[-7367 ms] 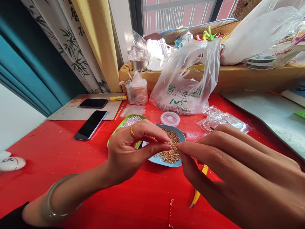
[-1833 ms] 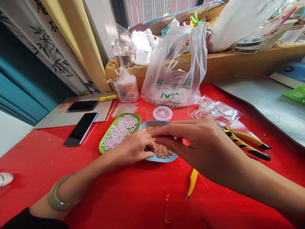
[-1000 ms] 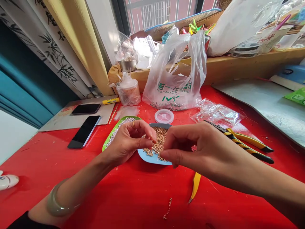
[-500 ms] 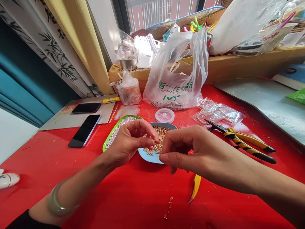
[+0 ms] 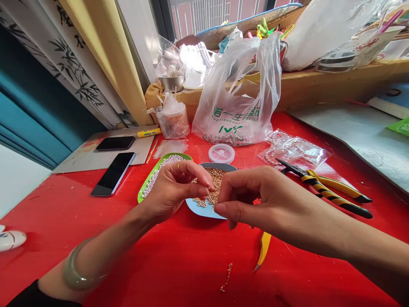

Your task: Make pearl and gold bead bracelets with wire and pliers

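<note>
Over the blue plate [image 5: 204, 212], my left hand [image 5: 179, 187] pinches a tiny gold bead [image 5: 209, 189] between thumb and forefinger. Facing it on the right, my right hand [image 5: 252, 196] has its thumb pressed to the forefinger; a thin pale tip shows there, too small to name. Gold beads [image 5: 214, 181] are heaped on the plate, partly behind both hands. A green tray [image 5: 139, 197] of white pearl beads [image 5: 168, 161] stands behind my left hand. Closer to me, a short gold chain-like strand [image 5: 226, 278] lies on the red table [image 5: 179, 264].
Yellow tweezers [image 5: 263, 251] lie under my right hand. Pliers [image 5: 322, 187] and a clear packet [image 5: 294, 149] are at right. A round clear case [image 5: 221, 153], a plastic bag [image 5: 236, 106] and a wrapped cup [image 5: 174, 119] stand behind. Two phones [image 5: 113, 175] lie at left.
Both hands keep almost the same pinched pose above the plate. The whole view has shifted very slightly; nothing has been put down or picked up.
</note>
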A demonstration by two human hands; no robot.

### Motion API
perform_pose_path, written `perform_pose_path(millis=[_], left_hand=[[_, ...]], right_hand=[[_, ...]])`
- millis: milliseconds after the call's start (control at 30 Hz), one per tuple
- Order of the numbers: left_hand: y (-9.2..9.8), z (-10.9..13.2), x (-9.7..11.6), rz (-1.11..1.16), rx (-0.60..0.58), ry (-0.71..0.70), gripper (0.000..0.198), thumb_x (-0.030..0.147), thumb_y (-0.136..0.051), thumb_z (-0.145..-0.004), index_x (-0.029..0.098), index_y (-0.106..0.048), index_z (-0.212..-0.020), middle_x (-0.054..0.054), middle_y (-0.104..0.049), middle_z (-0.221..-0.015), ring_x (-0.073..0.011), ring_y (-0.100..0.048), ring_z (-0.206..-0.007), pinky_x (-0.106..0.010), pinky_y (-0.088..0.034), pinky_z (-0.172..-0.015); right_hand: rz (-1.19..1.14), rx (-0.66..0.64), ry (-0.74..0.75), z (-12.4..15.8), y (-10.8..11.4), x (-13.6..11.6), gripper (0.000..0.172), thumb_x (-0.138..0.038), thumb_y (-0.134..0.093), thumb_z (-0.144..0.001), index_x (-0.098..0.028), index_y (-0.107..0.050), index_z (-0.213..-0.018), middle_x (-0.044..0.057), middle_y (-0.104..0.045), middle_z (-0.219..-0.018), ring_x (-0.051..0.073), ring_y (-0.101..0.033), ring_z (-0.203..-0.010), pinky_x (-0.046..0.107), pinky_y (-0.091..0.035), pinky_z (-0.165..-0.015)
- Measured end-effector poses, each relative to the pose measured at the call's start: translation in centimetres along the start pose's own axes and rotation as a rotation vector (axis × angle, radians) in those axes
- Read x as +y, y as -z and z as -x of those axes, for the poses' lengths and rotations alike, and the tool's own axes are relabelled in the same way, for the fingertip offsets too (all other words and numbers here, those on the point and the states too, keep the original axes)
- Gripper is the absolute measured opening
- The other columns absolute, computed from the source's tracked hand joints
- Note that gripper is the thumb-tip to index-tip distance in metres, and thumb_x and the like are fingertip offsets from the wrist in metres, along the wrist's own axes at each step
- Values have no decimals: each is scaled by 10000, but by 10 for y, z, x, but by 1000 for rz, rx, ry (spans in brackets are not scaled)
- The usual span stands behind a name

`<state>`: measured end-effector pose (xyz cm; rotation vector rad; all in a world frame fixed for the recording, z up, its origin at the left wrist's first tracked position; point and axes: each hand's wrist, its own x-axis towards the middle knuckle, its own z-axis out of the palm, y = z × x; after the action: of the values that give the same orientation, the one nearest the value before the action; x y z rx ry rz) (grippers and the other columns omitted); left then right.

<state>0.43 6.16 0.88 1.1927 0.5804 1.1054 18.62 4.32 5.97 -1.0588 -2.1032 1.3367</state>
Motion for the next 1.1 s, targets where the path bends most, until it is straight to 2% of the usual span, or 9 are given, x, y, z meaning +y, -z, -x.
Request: perform_pose_path(millis=[133, 333, 467, 867, 1100], left_hand=[[1, 0, 0, -32, 11, -14, 129, 162, -825, -582, 204, -708, -618, 21, -644, -580, -94, -569, -542, -192, -475, -505], [6, 0, 3, -140, -102, -98, 126, 99, -767, -670, 216, -729, -696, 14, -685, -669, -115, -618, -684, -213, -504, -610], [7, 0, 6, -198, -104, -138, 123, 106, -757, -688, 224, -731, -714, 10, -690, -681, -126, -622, -692, -231, -502, -610], [7, 0, 4, -197, -104, -117, 125, 104, -752, -692, 225, -735, -715, 9, -692, -682, -126, -624, -695, -225, -505, -606], [7, 1, 4, -210, -107, -108, 117, 111, -758, -686, 224, -735, -710, 3, -688, -683, -134, -624, -690, -235, -506, -603]], right_hand=[[1, -5, -2, 0, -1, 1, 176, -135, -559, -793, -156, -552, -618, -49, -514, -552, 66, -450, -518, 181, -344, -456], [-55, -18, -41, -1, 0, -1, 187, -128, -547, -793, -155, -533, -608, -49, -516, -554, 68, -464, -526, 184, -349, -464], [-64, -29, -42, 1, 0, -2, 191, -100, -539, -777, -161, -529, -596, -50, -514, -549, 73, -470, -525, 190, -352, -467], [-40, -36, -42, -1, 0, -1, 166, -104, -536, -761, -161, -540, -605, -43, -551, -548, 75, -487, -516, 187, -358, -458], [-37, -42, -48, -1, -1, 0, 173, -108, -524, -776, -157, -534, -610, -49, -517, -551, 72, -463, -529, 193, -348, -468]])
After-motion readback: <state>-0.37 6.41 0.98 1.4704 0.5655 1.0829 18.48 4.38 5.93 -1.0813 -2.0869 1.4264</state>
